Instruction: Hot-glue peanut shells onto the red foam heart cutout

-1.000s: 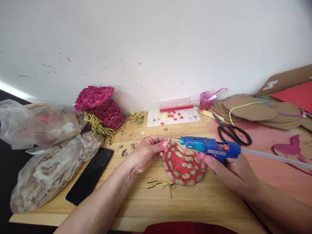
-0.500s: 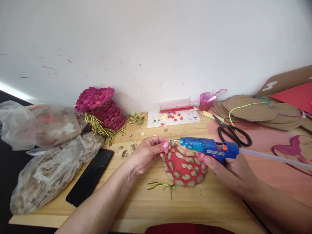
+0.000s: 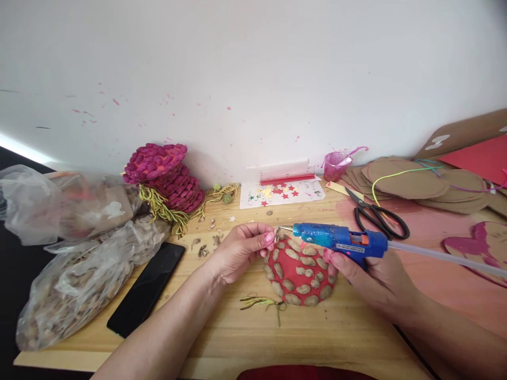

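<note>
My left hand [image 3: 241,250] pinches a peanut shell [image 3: 277,234] between thumb and finger, above the far left edge of a red disc [image 3: 291,272]. Brown peanut shells cover much of the disc in curved rows. My right hand [image 3: 368,277] is closed round a blue glue gun [image 3: 336,238], its metal nozzle pointing left and meeting or nearly meeting the held shell. A clear glue stick [image 3: 443,255] sticks out of the gun's back end. Yellow and green threads [image 3: 261,302] lie at the disc's near left side.
Plastic bags [image 3: 87,285] and a black phone [image 3: 146,289] lie left. Behind stand stacked magenta discs [image 3: 158,163], a sheet with star stickers [image 3: 283,194] and a pink-stained cup [image 3: 336,164]. Black scissors [image 3: 380,219] and cardboard discs [image 3: 412,179] are at the right.
The two hands, the shell and the glue gun are almost where they were. The whole view has shifted very slightly.
</note>
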{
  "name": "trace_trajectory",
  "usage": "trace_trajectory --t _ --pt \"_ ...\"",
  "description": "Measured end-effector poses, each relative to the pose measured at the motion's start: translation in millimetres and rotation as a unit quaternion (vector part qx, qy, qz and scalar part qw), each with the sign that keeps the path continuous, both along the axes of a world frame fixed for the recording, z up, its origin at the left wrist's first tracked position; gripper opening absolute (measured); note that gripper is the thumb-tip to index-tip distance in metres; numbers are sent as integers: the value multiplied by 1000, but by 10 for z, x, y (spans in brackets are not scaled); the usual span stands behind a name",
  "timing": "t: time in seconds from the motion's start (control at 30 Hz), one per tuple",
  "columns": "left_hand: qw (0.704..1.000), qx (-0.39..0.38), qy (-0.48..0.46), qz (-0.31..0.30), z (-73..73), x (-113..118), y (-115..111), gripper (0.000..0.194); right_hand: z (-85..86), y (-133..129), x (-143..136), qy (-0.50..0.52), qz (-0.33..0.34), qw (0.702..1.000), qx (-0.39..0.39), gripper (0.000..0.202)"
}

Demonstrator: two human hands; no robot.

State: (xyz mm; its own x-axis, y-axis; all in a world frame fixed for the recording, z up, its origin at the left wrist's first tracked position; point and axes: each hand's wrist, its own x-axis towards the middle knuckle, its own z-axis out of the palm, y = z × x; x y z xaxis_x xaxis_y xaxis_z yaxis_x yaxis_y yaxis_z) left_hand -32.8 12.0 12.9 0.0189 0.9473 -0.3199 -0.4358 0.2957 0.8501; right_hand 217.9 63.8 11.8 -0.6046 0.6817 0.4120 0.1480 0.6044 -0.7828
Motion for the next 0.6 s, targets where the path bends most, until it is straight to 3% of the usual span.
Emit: trace_trajectory --t 0.6 --pt "1000 6 -5 0 13 -6 4 30 32 -1 -17 -4 -12 1000 10 21"
